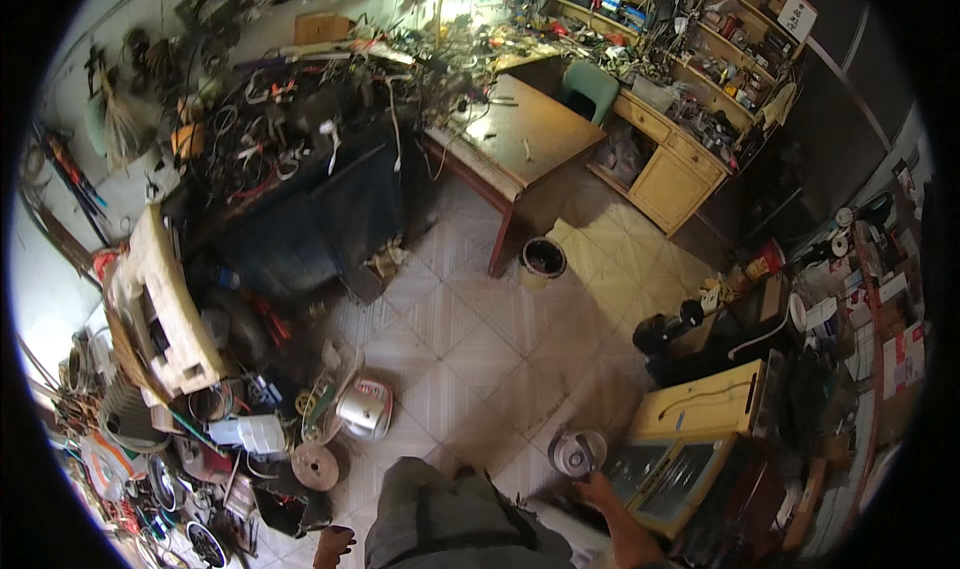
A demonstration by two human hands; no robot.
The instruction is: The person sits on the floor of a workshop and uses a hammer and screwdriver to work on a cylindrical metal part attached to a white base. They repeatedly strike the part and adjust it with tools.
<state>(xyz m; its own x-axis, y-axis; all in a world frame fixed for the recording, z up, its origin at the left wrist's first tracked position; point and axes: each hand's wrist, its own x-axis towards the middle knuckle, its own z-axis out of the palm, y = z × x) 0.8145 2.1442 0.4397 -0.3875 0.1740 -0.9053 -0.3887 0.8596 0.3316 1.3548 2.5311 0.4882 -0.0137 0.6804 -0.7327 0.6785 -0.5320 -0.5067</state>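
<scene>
At the lower right my right hand (596,490) is on the dark handle of a round metal kettle (576,451), beside the yellow cabinet with glass doors (679,475). My left hand (336,545) hangs low at the bottom edge, its fingers slightly curled and nothing seen in them. A black open container (289,505) and a cable spool (315,465) lie near the left hand. My legs in grey clothing show between the two hands.
Tiled floor (480,344) stretches ahead. A bin (543,260) stands by the wooden desk (547,130). A silver cylindrical appliance (365,408) and piled parts line the left; a cluttered workbench (300,171) and wooden shelves (720,36) stand farther off. Boxes crowd the right.
</scene>
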